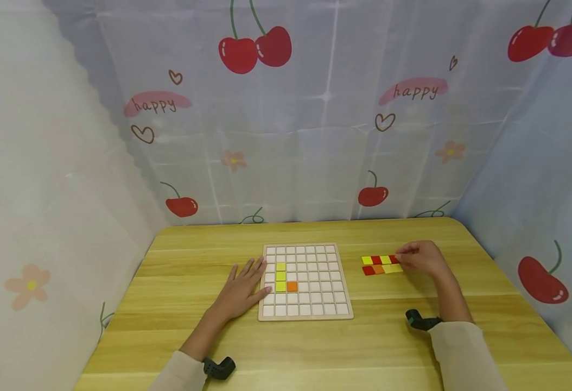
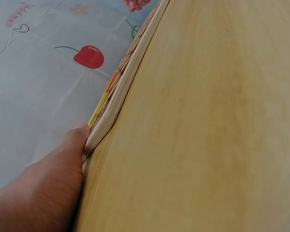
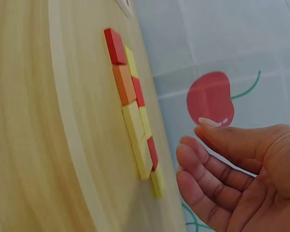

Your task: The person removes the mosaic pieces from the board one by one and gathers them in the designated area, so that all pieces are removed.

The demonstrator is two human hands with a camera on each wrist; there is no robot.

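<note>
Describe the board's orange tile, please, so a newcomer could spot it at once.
On the table, the left hand touches a gridded board. Three yellow tiles form a column there. Right of the nearest sits the orange tile, the board's only one.

Smooth wood-grained table (image 1: 305, 347), matt tiles (image 3: 133, 121)

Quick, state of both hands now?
Left hand: open, touching the grid board's edge.
Right hand: open, holding nothing visible, near the coloured tiles.

The tiles (image 1: 377, 269) are red, orange and yellow, the board (image 1: 314, 276) white-gridded, the curtain (image 1: 310, 141) cherry-printed.
</note>
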